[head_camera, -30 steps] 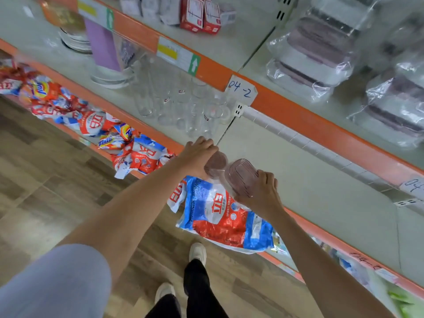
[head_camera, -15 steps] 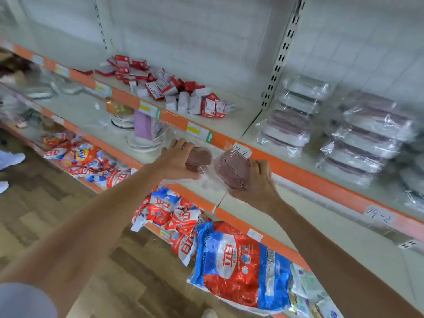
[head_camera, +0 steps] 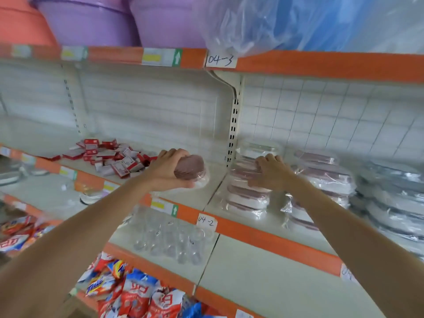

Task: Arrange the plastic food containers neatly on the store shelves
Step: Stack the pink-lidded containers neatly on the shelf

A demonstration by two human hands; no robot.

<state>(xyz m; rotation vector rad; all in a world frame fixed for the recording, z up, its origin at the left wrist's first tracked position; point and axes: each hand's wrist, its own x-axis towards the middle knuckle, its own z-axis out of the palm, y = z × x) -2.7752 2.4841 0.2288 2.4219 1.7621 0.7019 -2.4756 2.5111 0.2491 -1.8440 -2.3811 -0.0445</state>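
Hands (head_camera: 171,171) raised, containers (head_camera: 190,167) reach shelf (head_camera: 275,239)

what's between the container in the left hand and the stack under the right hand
In the head view, only bare shelf and the slotted upright behind it separate the container from the stack.

Purple tubs (head_camera: 91,21) sit at eleven o'clock, red boxes (head_camera: 110,158) at nine, clear glasses (head_camera: 169,237) at six, detergent bags (head_camera: 137,294) at seven on the shelves.
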